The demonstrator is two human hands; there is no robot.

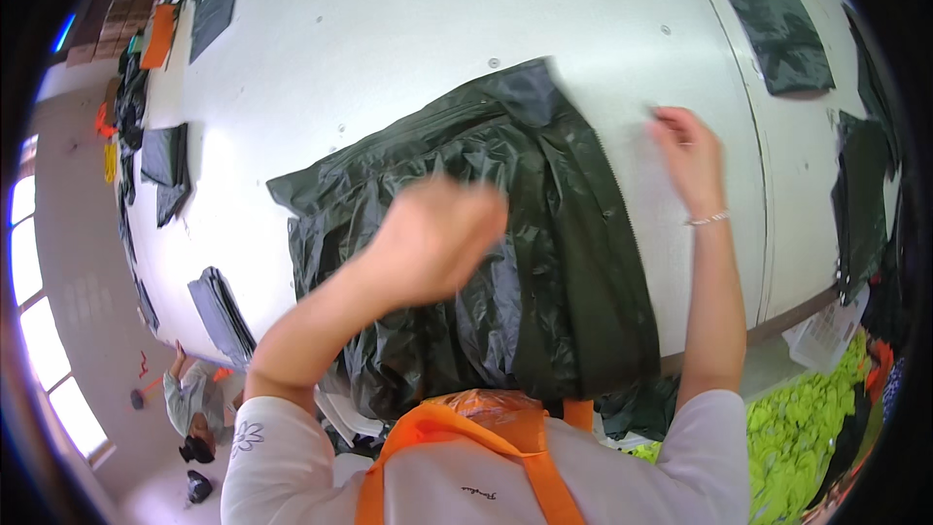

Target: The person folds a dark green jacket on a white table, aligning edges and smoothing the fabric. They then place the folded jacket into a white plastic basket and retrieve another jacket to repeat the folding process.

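Note:
A dark green, shiny zippered garment lies spread on the white table in front of me, its lower part reaching the near edge. A zipper runs down its right side, and creases cover its middle. My left hand is above the middle of the garment, smeared by motion, so its fingers cannot be made out. To the right of the garment, my right hand is over the bare tabletop with its fingers bent together. A small dark blur shows at its fingertips, too indistinct to name.
Folded dark garments lie on the white table at the left, near left, far right and right edge. Bright yellow-green fabric is heaped below the right edge, beside a white plastic basket. Another person is at the lower left.

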